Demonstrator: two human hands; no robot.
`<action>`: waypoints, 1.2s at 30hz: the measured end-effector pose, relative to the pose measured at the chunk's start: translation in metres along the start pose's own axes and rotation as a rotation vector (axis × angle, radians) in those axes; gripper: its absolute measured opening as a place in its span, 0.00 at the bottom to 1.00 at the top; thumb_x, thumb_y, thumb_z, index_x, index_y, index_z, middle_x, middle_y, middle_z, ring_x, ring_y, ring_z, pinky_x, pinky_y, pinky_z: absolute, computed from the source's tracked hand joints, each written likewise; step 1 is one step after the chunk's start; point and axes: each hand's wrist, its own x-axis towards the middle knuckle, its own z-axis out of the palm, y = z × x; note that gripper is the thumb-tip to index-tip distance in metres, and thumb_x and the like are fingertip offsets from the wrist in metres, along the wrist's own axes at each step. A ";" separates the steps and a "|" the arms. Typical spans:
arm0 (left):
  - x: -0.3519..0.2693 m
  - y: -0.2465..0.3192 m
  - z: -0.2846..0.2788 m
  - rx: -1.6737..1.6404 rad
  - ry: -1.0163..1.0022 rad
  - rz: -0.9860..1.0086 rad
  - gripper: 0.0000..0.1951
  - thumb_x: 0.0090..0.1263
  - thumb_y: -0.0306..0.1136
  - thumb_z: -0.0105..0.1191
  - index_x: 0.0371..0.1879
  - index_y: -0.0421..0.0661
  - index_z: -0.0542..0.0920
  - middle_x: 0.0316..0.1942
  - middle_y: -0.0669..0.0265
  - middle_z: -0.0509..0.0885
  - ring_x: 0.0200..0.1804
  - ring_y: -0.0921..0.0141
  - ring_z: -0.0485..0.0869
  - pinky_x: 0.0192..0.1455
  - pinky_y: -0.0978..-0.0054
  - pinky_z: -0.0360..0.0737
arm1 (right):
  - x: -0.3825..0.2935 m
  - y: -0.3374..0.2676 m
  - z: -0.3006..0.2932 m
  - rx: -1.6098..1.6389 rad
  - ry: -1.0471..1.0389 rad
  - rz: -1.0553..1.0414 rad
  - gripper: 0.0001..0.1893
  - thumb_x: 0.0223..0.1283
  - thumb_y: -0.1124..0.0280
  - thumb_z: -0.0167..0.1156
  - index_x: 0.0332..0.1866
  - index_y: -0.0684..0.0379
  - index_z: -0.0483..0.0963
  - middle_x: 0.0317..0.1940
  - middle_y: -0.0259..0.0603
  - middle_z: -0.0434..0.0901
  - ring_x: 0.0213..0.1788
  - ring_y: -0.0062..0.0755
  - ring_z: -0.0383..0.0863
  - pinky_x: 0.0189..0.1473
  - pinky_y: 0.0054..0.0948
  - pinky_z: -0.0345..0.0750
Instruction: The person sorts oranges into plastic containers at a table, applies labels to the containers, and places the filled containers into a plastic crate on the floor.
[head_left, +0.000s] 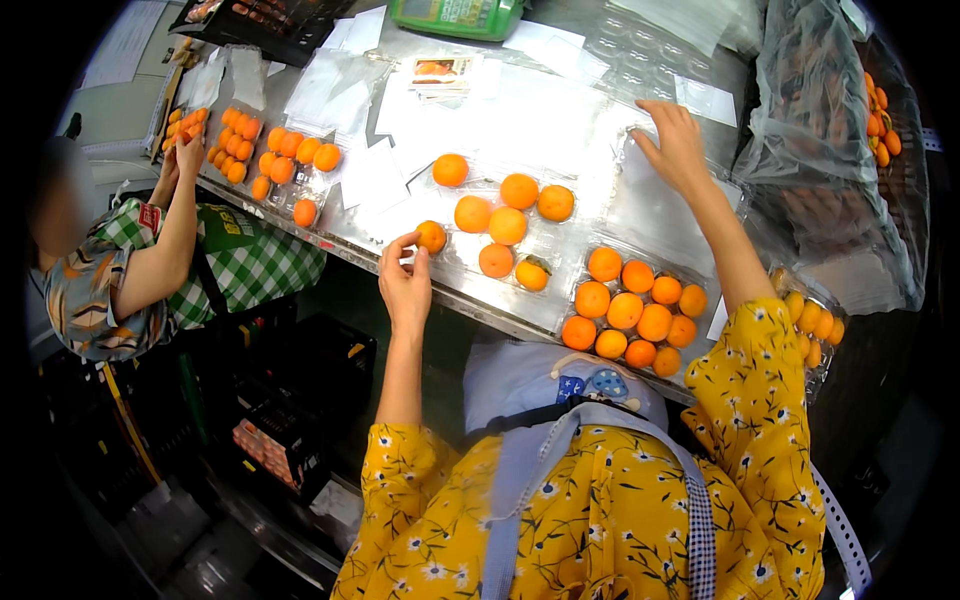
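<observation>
My left hand is at the table's front edge, thumb and fingertips against an orange persimmon. Beside it, a clear plastic punnet holds several spaced-out persimmons; one near the front shows its green calyx. My right hand reaches over the far right of the table, thumb and index finger spread, nothing seen between them. Below that hand lies clear plastic packaging. Nearer my body, another clear punnet is filled with rows of persimmons.
A co-worker's hands handle fruit at the left, by punnets of persimmons. A green scale and printed cards are at the back. A plastic-lined crate stands right. Black crates sit below left.
</observation>
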 end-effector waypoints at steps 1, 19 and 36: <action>0.005 -0.008 -0.003 0.030 0.023 0.013 0.11 0.59 0.27 0.53 0.41 0.44 0.78 0.40 0.63 0.77 0.40 0.69 0.74 0.38 0.75 0.73 | 0.005 -0.028 -0.018 0.047 0.064 -0.038 0.11 0.53 0.70 0.57 0.42 0.59 0.75 0.40 0.42 0.78 0.45 0.39 0.75 0.47 0.32 0.70; 0.089 -0.044 0.018 -0.065 -0.334 0.017 0.16 0.58 0.27 0.54 0.48 0.46 0.78 0.31 0.65 0.79 0.30 0.74 0.77 0.35 0.77 0.74 | 0.032 -0.205 -0.147 0.714 0.027 -0.226 0.12 0.50 0.75 0.54 0.43 0.61 0.74 0.33 0.42 0.78 0.33 0.35 0.79 0.36 0.28 0.75; 0.078 -0.028 0.016 0.079 -0.396 0.035 0.18 0.56 0.27 0.55 0.48 0.48 0.77 0.35 0.62 0.79 0.32 0.70 0.77 0.37 0.73 0.74 | -0.068 -0.138 0.009 0.355 -0.295 0.385 0.26 0.40 0.72 0.66 0.50 0.58 0.69 0.46 0.39 0.69 0.47 0.34 0.71 0.43 0.28 0.76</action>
